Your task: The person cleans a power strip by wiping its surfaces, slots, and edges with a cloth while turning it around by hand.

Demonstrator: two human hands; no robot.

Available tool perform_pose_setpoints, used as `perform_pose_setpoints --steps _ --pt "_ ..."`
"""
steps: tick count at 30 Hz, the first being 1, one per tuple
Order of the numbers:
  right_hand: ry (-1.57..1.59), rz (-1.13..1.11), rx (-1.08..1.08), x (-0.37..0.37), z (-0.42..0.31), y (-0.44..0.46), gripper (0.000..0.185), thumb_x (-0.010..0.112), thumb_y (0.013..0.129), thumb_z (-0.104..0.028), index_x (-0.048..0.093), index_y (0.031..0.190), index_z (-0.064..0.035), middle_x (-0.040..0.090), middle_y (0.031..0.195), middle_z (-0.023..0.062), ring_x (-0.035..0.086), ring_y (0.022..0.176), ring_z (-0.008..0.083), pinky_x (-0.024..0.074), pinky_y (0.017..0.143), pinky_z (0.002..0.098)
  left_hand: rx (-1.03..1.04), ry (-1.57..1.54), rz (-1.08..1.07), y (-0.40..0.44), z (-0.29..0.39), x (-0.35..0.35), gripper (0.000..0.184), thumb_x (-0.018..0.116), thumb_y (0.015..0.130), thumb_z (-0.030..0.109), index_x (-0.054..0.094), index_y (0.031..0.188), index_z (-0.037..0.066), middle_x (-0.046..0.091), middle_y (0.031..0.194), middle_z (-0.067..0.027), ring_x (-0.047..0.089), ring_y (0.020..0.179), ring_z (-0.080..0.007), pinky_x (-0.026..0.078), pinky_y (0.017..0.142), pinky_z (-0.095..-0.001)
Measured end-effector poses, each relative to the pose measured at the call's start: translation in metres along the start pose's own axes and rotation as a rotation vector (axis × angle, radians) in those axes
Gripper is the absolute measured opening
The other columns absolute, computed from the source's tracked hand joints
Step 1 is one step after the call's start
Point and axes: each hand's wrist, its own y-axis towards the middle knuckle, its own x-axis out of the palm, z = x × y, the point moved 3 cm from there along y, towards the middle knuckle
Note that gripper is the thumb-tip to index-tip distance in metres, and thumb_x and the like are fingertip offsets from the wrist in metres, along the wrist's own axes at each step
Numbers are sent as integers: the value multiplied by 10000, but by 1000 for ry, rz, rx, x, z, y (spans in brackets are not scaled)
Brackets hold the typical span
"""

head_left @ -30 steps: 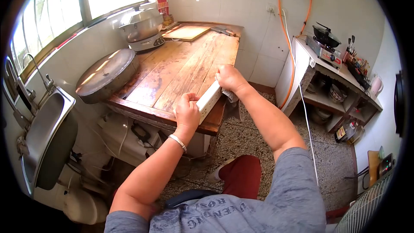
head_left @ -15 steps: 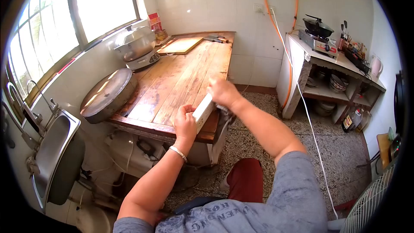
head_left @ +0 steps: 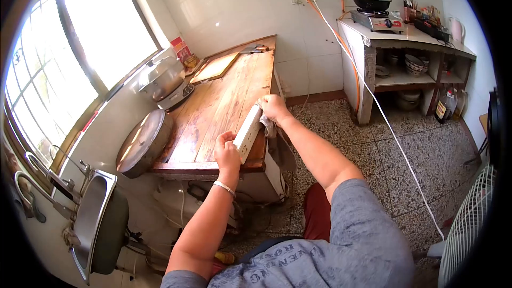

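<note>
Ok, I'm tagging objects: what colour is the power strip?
The power strip is white, seen best in the head view.

One left hand (head_left: 228, 153) and one right hand (head_left: 274, 110) hold one power strip (head_left: 248, 133) in their fingers (head_left: 226, 138). Beyond the fingers lies one cutting board (head_left: 215, 68); left of them, one sink (head_left: 92, 217).

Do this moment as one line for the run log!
left hand: holds power strip near end; right hand: holds far end; cloth: beside right hand; place: wooden table
</note>
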Motion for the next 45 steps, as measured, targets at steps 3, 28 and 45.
perform_pose_setpoints --steps 3,28,45 --pt "191 -66 37 -3 25 -14 228 657 1020 -174 715 888 3 681 780 21 574 695 108 479 620 326 -113 -49 -68 -3 7 -1 381 370 989 38 567 1309 -27 686 1199 -135 622 1162 -210 464 1019 -325" --pt "1074 -144 181 -55 -59 -155 241 509 926 17 600 1145 -23 703 1014 79 714 906 188 611 864 341 384 180 -470 -122 49 -53 393 725 969 152 592 1279 -50 638 1240 -207 647 1135 -334 521 972 -387" --pt "200 -332 53 -30 -30 -253 454 716 953 -27 513 1354 33 673 1250 144 651 1147 187 543 989 319 238 69 -193 -137 19 -101 280 830 813 68 674 1036 0 602 1288 -117 624 1150 -239 510 946 -334"
